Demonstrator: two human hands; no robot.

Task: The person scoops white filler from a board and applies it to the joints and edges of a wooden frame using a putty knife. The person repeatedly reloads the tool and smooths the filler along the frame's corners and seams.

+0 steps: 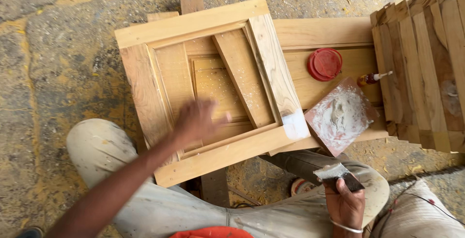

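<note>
Fingers of the right hand (345,204) pinch a putty knife (337,176) loaded with pale filler, low beside the knee. Farther up, the left hand (196,120) lies blurred on the wooden panel frame (203,87); whether its fingers are spread cannot be told. Beyond sit a filler-smeared board (340,115), a red lid (324,64) and stacked frames (426,68).

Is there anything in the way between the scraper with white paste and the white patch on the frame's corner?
Nothing visible. The right hand holds the putty knife below the white patch on the wooden frame, with only a trouser leg underneath. The paste board lies to the side.
</note>
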